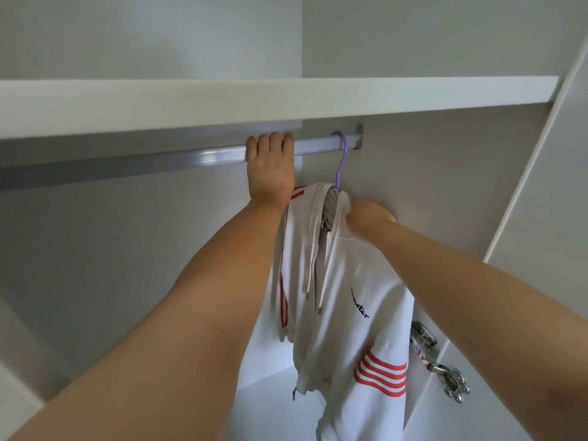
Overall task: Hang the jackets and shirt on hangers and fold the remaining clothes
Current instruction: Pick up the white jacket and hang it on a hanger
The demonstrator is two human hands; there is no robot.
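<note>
**Forearms [191, 297] raised inside a wardrobe [445, 173]**

Both of my bare forearms reach up from the lower edge. My left hand [270, 163] curls its fingers over the grey metal rail [143, 159] beneath a white shelf [286, 100]. Just to its right, a purple hanger [342, 160] hooks over the rail near the end bracket. A white jacket [350, 329] with red stripes hangs from it. My right hand [370, 216] grips the cloth at the collar, close under the hook. Dark script lettering [359, 305] on the chest reads "…meter", its start hidden in a fold. A metal door hinge [445, 374] shows lower right.
</note>
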